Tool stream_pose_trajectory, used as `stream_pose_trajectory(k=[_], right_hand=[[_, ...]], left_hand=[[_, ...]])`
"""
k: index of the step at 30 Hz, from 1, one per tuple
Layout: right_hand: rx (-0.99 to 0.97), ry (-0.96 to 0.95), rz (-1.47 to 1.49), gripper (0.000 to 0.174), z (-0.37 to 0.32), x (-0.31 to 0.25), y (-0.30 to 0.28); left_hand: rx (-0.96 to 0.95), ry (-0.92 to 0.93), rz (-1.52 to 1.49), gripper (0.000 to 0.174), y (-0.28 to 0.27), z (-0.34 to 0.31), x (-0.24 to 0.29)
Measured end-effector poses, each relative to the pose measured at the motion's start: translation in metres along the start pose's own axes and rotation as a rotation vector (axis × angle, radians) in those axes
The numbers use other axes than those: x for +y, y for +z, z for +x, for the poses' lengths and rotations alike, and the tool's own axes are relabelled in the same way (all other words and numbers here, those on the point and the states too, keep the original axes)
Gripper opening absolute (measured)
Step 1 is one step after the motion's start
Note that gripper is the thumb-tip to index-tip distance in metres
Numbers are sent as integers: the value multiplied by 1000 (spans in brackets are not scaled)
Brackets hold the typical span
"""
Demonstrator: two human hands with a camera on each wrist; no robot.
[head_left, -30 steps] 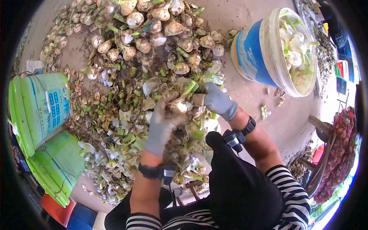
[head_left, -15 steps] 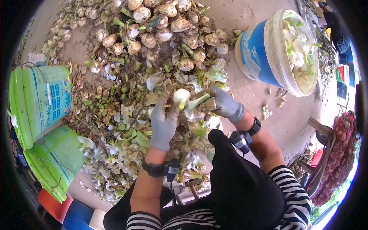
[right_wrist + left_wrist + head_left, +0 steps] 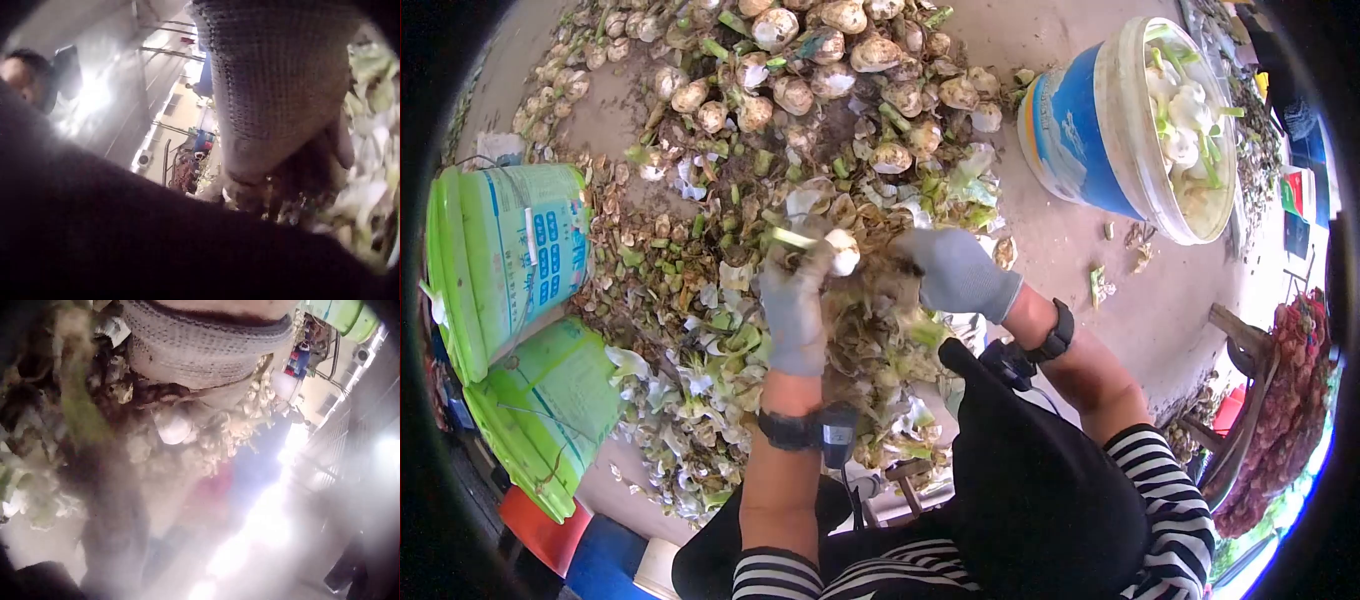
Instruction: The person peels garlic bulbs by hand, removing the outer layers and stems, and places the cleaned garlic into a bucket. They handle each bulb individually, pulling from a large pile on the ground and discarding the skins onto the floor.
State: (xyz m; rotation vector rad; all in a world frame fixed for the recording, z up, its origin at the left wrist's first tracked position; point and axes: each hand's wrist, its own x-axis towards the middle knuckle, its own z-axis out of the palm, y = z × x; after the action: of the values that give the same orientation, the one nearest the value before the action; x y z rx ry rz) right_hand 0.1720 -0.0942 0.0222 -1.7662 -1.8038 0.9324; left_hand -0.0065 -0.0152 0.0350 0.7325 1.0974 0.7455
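A peeled white garlic bulb with its pale green stem pointing left is gripped by my gloved left hand, over the heap of husks. The left wrist view shows the same garlic bulb just past the grey glove. My gloved right hand hangs to the right of the bulb and apart from it, its fingers bent and pointing left. Blurred brown garlic husks lie around and below its fingertips; I cannot tell whether it holds any. In the right wrist view the glove hides most of the fingers.
Unpeeled garlic bulbs are piled ahead. A blue and white bucket with peeled garlic stands at the right. Two green buckets lie tilted at the left. Peelings cover the floor. A wooden stool with reddish netting is at far right.
The bulb's brown outer skin has come away, leaving it white. My left hand has carried it left, away from my right hand, which earlier was at the stem.
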Motion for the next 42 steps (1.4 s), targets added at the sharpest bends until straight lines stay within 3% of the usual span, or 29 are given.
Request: stream_pose_trajectory(k=[2, 4, 6, 8, 9, 11, 12, 14, 16, 18, 19, 20, 22, 23, 24, 25, 26, 28, 29, 30, 32, 34, 36, 38, 40, 41, 42], right_hand=[[47, 82, 20, 35, 11, -10, -7], [74, -47, 26, 35, 16, -16, -13], [45, -40, -5, 34, 18, -9, -11], [-135, 109, 445, 29, 20, -9, -18], [-137, 105, 445, 29, 19, -9, -21], [-255, 133, 810, 34, 12, -5, -28], [-257, 129, 813, 34, 7, -1, -27], [-103, -6, 1467, 30, -10, 11, -25], [-118, -8, 1316, 27, -13, 9, -47], [-271, 289, 936, 39, -2, -12, -57], [-192, 99, 696, 54, 1, 8, -27], [-29, -83, 226, 59, -3, 23, -8], [-34, 81, 195, 51, 3, 8, -4], [-35, 80, 196, 51, 7, -1, -6], [-38, 146, 401, 44, 12, -12, -10], [-40, 213, 606, 38, 13, -18, -11], [-40, 210, 608, 38, 13, -16, -8], [76, 288, 664, 29, 14, -14, -5], [329, 170, 400, 26, 15, -15, -5], [328, 167, 395, 26, 15, -16, -8], [158, 76, 18, 25, 12, -16, -12], [237, 25, -18, 27, 13, -20, -4], [211, 80, -132, 27, 17, -21, -7], [158, 120, -114, 27, 16, -11, -7], [1, 187, 423, 20, 12, 0, -19], [-51, 280, -21, 19, 13, 11, -19], [-53, 279, -22, 19, 7, 22, -16]], left_hand=[[-11, 73, 89, 32, 5, -4, -3], [-103, 71, 27, 30, 8, -8, -8], [-91, -12, 22, 24, -3, -10, -11], [-133, -138, -106, 25, -6, -12, -5], [-97, -120, -207, 27, -6, -12, -9], [-112, -175, -322, 26, -14, -8, -16], [-132, -231, -439, 26, -17, -5, -18], [-109, -205, -402, 29, -19, 2, -17], [47, -354, -475, 34, -24, 8, -9], [49, -370, -509, 36, -23, 6, -14], [-74, -372, -609, 37, -31, 9, -26], [-202, -365, -709, 38, -35, 11, -33], [-236, -342, -620, 39, -11, 6, -21], [-139, -298, -492, 39, -1, 6, -21], [-41, -256, -363, 39, 5, 5, -22], [-85, -281, -405, 36, 6, 3, -21], [-83, -278, -403, 36, 11, 3, -18], [70, -194, -382, 35, 20, 5, -9], [74, -227, -419, 32, 14, 7, -12], [72, -225, -424, 32, 15, 5, -12], [159, -126, -104, 30, 19, 1, -10], [196, -131, -46, 25, 32, -7, -8], [287, 19, 43, 22, 38, -11, -12], [286, 10, 80, 19, 21, -9, -23], [187, -80, 114, 20, 9, -8, -24], [192, -82, 111, 20, 7, -10, -21], [165, -179, -44, 21, 10, -11, -12]])
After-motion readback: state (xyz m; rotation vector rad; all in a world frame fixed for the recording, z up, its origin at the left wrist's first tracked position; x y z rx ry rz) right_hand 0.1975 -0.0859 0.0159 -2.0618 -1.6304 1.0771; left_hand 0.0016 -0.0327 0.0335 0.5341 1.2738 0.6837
